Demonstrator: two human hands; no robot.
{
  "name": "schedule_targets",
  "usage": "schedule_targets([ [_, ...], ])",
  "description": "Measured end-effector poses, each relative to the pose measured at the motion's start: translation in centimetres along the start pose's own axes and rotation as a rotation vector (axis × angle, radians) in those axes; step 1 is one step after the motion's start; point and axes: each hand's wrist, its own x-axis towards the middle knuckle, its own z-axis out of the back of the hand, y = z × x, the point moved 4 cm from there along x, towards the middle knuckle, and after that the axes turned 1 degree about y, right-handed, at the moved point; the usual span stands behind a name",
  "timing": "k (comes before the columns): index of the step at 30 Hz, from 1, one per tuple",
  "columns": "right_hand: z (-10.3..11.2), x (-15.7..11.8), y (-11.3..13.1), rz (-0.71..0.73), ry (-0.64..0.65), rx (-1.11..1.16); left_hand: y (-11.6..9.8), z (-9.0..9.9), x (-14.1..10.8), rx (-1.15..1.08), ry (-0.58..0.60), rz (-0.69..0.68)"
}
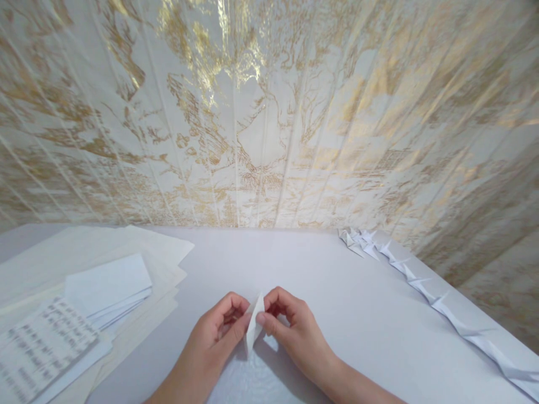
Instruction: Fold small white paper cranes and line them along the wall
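Note:
A small folded piece of white paper [254, 325] stands on edge between my two hands, just above the white table near its front. My left hand [221, 331] pinches its left side between thumb and fingers. On the opposite side, my right hand [290, 325] grips the paper with thumb and forefinger. The paper comes to a point at the top and narrows again toward the bottom. Part of each side is hidden behind my fingertips.
Large cream sheets [168, 252] lie at the left, with smaller white papers [109, 280] and a handwritten page [46, 348] on top. Several folded paper figures [416, 280] line the table's right edge. Behind the table [261, 252] rises a gold-patterned wall covering [261, 140].

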Motion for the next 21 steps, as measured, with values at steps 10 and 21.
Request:
schedule_targets([
  [10, -0.11, -0.11, -0.41, 0.004, 0.014, 0.142, 0.48, 0.0, 0.85, -0.03, 0.072, -0.003],
  [21, -0.31, -0.38, 0.12, 0.008, -0.01, 0.084, 0.95, -0.12, 0.7, -0.001, 0.059, -0.003],
])
